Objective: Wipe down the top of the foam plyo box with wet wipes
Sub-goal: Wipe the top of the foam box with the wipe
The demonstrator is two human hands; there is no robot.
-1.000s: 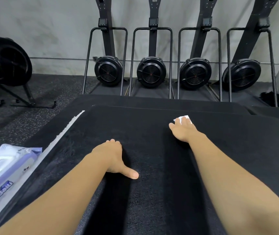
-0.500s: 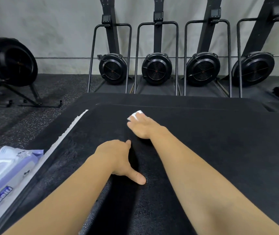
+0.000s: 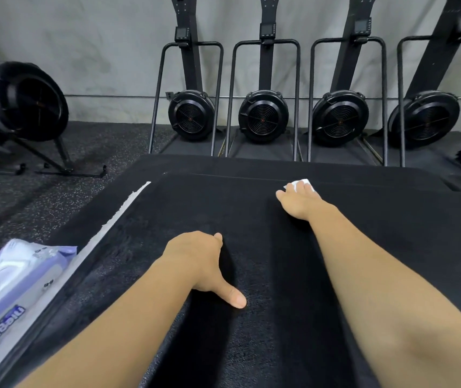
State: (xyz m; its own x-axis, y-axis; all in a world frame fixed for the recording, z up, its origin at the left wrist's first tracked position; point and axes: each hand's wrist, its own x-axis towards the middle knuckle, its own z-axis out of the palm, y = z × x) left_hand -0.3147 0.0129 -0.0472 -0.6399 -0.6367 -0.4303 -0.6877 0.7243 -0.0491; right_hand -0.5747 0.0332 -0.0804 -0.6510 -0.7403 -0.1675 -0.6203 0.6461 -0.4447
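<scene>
Wipe [image 3: 302,182], white and crumpled, lies under the fingertips [image 3: 293,189] of the right hand [image 3: 300,203], its edge peeking out beyond them toward 12 o'clock. That hand lies palm down at about 1 o'clock in the view, its fingers stretched nearly straight and pressing the wipe onto the top of the foam plyo box [image 3: 391,247], close to the box's far edge. The left hand [image 3: 198,256] rests palm down near the centre of the black top, holding nothing, with the thumb splayed out toward 5 o'clock; its fingers are foreshortened, so how straight they lie is hard to tell. A white strip [image 3: 117,217] runs along the box's edge toward 10 o'clock. Speckled rubber floor [image 3: 56,191] surrounds the box. Four upright black fan machines [image 3: 263,116] stand in a row against the grey wall [image 3: 98,37] at 12 o'clock, and a larger fan wheel on a stand [image 3: 28,102] sits at 10 o'clock. A purple and white pack of wipes [image 3: 8,289] lies at 8 o'clock beside the box; what is inside it cannot be seen.
</scene>
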